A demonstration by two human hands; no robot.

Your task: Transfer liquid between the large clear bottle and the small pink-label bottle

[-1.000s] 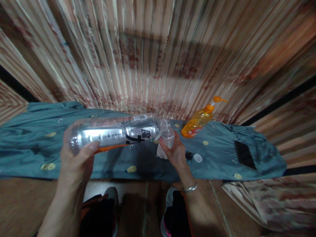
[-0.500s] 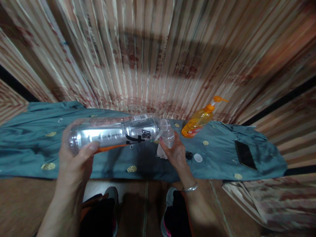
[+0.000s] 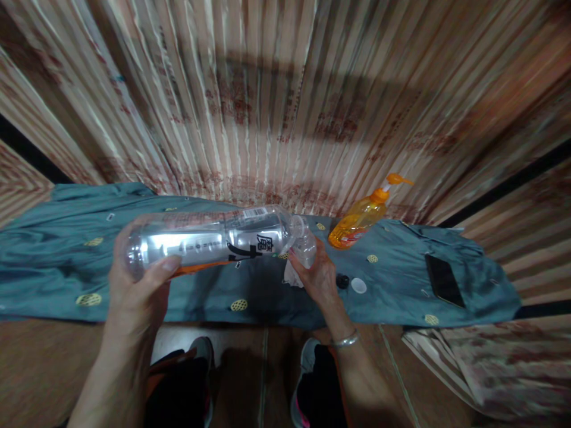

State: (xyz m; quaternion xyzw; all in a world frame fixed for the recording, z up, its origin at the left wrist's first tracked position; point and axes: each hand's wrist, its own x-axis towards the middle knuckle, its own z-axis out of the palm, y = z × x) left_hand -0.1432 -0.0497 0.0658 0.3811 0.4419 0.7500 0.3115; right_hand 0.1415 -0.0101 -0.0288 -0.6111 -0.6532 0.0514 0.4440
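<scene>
A large clear plastic bottle [image 3: 200, 241] with dark lettering lies on its side in the air over the cloth, its neck toward the right. My left hand [image 3: 140, 279] is wrapped round its base end, thumb on top. My right hand [image 3: 316, 273] grips a small clear container [image 3: 306, 244] at the mouth of the bottle; the two meet or overlap there. Beneath my right hand a pale crumpled piece [image 3: 292, 274] shows in part. Just right of that hand lie a small black cap [image 3: 342, 281] and a white disc [image 3: 358, 285].
Green patterned cloth [image 3: 267, 306] covers the narrow table. An orange pump bottle [image 3: 360, 220] stands at the back right, and a black phone [image 3: 444, 279] lies farther right. Striped curtains [image 3: 276, 107] hang behind. My feet are below the front edge.
</scene>
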